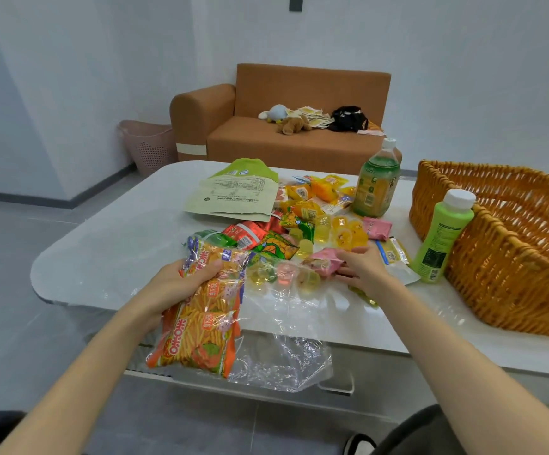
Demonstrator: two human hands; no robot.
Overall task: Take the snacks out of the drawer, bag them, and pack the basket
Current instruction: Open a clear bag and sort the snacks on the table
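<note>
- The snacks lie in a loose heap in the middle of the surface [118,244]: jelly cups [342,231], small coloured packets and one big paper pouch [237,195] toward the far edge.
- I see the clear plastic bag [276,339] at the near edge, and it hangs partly over this edge. Inside it are the orange snack packets [200,323].
- The left hand [181,284] grips these packets through the film. Its fingers are curled round them and the thumb lies on top.
- The right hand [361,267] is at the near side of the heap, just right of the bag. Its fingers and thumb pinch a pink packet [324,262].
- The basket [512,257] stands on the right side of the surface, well apart from the bag. What I can see of its inside holds nothing.
- A green bottle with white cap [440,238] stands upright against the left wall of the basket.
- A tea bottle [376,182] stands upright near the far edge, behind the heap.
- Behind the surface I see an orange sofa [283,133] with soft toys on it, and a pink hamper [150,146] on the floor beside it.
</note>
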